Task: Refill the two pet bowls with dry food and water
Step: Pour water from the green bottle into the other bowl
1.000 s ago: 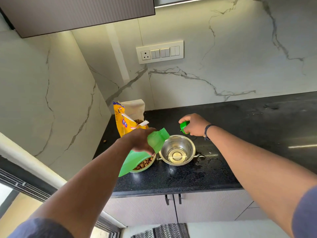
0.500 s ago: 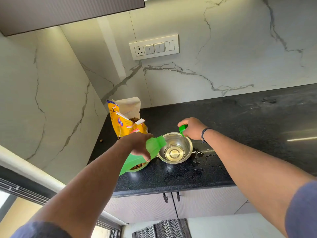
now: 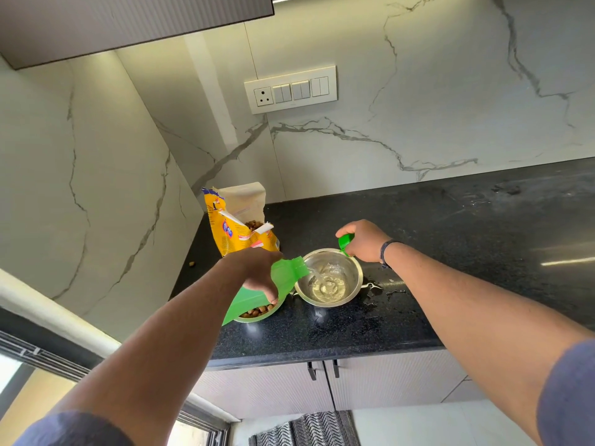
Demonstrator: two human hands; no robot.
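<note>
My left hand (image 3: pixel 257 272) grips a green water bottle (image 3: pixel 283 278), tilted with its mouth over a steel bowl (image 3: pixel 351 268). A stream of water runs from the bottle into that bowl, which holds some water. My right hand (image 3: pixel 363 241) rests at the bowl's far rim and pinches the green bottle cap (image 3: pixel 345 243). A second bowl (image 3: pixel 257 313) with brown dry food sits left of the steel bowl, mostly hidden under the bottle and my left hand. An open yellow pet food bag (image 3: pixel 238 226) stands behind, kibble showing at its top.
Both bowls sit on a black stone counter (image 3: pixel 450 252) near its left corner, with marble walls behind and to the left. Water drops (image 3: pixel 376 291) lie right of the steel bowl. One kibble piece (image 3: pixel 192 263) lies by the left wall. A switch panel (image 3: pixel 289 90) is on the wall.
My left hand has tipped the bottle further and water now pours into the steel bowl. My right hand stays at the rim with the cap.
</note>
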